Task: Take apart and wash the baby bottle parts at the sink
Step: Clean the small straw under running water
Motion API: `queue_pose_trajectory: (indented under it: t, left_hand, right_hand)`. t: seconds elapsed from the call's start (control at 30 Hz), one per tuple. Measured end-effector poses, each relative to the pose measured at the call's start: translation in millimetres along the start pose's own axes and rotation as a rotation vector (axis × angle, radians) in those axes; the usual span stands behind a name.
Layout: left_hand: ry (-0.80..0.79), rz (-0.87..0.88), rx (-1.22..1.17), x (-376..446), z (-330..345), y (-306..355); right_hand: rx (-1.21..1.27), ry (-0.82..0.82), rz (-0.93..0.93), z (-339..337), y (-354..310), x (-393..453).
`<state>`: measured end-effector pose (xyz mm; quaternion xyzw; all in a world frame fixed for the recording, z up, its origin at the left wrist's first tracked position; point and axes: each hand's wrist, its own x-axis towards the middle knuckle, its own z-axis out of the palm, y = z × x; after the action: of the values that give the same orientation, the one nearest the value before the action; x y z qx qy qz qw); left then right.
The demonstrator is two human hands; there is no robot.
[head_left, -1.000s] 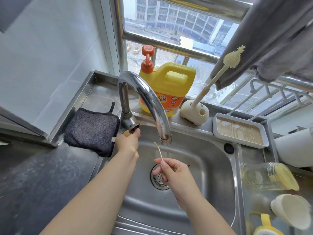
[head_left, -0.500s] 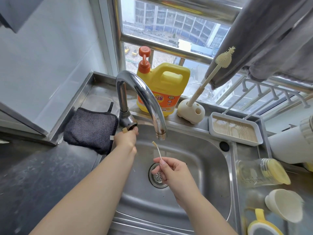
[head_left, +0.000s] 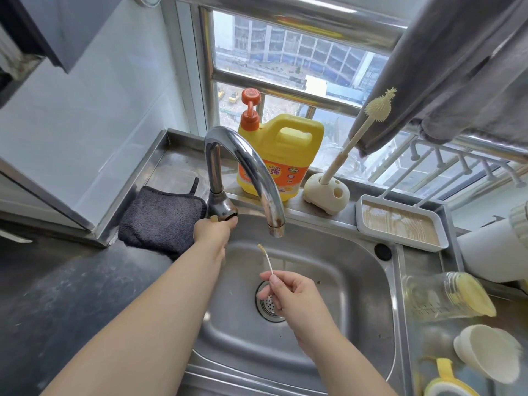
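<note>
- Left hand [head_left: 215,230] is up at the base of the faucet [head_left: 243,164], fingers curled round the small handle there; the handle itself is mostly hidden under the hand.
- Right hand [head_left: 291,300] sits below the faucet spout, over the sink [head_left: 357,270], thumb and forefinger pinching the bottom end of a thin straw brush [head_left: 265,258].
- The straw brush points up toward the spout, its little bristled tip just under the faucet mouth and not touching it.
- No water can be made out at the faucet mouth.
- The drain strainer [head_left: 268,305] lies in the sink floor straight below the faucet, partly covered by the right hand.
- To the right of the faucet, on the sink's draining side, the clear baby bottle [head_left: 428,298] lies on its side with its yellow ring facing right.
- Nearer the camera than the bottle, a cream cup-shaped cap [head_left: 485,355] lies tilted, and a yellow-handled part [head_left: 445,378] peeks in at the bottom edge.
- Behind the faucet on the ledge stands the yellow detergent jug [head_left: 288,150] with its orange pump.
- Right of the faucet on that ledge, a cream brush holder [head_left: 325,192] carries a long bottle brush [head_left: 377,110] leaning up toward the window.
- Further right of the faucet, a white tray [head_left: 400,224] with a wood-grain floor sits on the sink rim.
- Left of the faucet, a dark cloth [head_left: 163,212] lies folded on the counter, just beside the left hand.
- A grey towel [head_left: 457,67] hangs above, to the faucet's upper right.
</note>
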<state>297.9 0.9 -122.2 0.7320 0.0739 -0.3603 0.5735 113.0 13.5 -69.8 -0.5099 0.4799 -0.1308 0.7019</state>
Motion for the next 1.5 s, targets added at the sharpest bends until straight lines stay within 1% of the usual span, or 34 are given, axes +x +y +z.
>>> queue_pose_trajectory:
  t: [0.1,0.37,0.6,0.67,0.77,0.83,0.93,1.0,1.1,1.3,1.4,1.47,1.5]
  left_hand:
    - [0.004,0.032,0.054,0.7,0.1,1.2]
    - [0.015,0.066,0.082,4.4,-1.4,-1.0]
    - [0.04,0.136,0.118,1.2,-1.8,-3.6]
    - [0.046,0.195,0.177,2.3,-3.4,-7.2]
    - [0.077,0.302,0.403,-0.9,-6.8,-8.7]
    - [0.11,0.342,0.504,-6.1,-8.8,-6.4]
    - [0.154,0.359,0.526,-12.8,-10.8,-5.5]
    - [0.156,0.381,0.547,-15.0,-11.6,-6.0]
    - [0.109,0.441,0.655,-14.9,-11.7,-6.2]
    - [-0.01,0.534,0.741,-9.5,-13.5,-2.4]
    - [-0.054,0.61,0.894,-6.7,-15.4,-1.3]
    - [-0.116,0.635,1.011,-3.4,-17.6,1.0]
    - [-0.157,0.628,1.021,-0.9,-19.4,2.4]
  right_hand:
    - [0.009,-0.001,0.016,1.7,1.4,5.7]
    - [0.04,0.019,0.06,3.3,2.8,19.5]
    - [0.04,0.021,0.048,5.0,0.3,25.0]
    - [0.04,0.024,0.045,4.3,0.7,25.4]
    - [0.048,0.032,0.053,2.3,1.7,24.4]
    - [0.055,0.039,0.061,0.0,2.8,23.7]
    - [0.063,0.052,0.07,-3.8,5.2,23.5]
    - [0.068,0.053,0.071,-4.9,7.0,22.9]
    - [0.074,0.045,0.069,-5.0,8.7,20.9]
    - [0.141,0.042,0.082,-8.3,9.0,16.3]
    - [0.124,0.037,0.084,-8.9,12.2,15.1]
    - [0.105,0.037,0.091,-9.1,15.2,14.8]
    - [0.1,0.037,0.096,-9.4,16.6,14.7]
